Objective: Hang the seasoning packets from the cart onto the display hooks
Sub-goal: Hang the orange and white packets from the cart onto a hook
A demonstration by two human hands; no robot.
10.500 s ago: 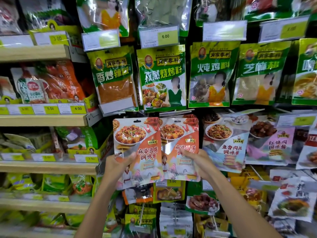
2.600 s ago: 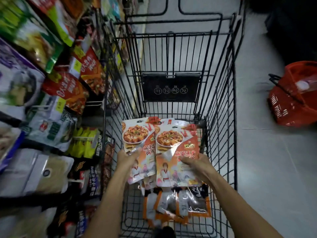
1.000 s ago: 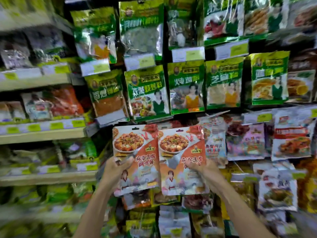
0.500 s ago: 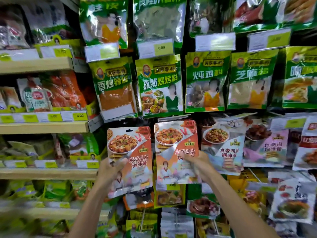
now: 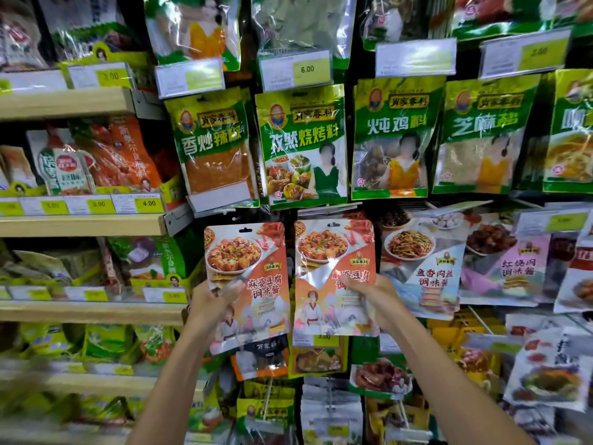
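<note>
Orange packets [image 5: 333,248] stand roughly upright, tops pointing up

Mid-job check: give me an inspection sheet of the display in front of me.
Surface: wooden shelves at left, hanging packets on the right.
Job's things: left packet and right packet, upright, side by side; whether either is hooked, cannot tell.
Clutter: nothing seen.
Hands: left hand grips left packet; right hand grips right packet.
Cables: nothing seen.
Surroundings: green seasoning bags above; 6.00 price tag.
</note>
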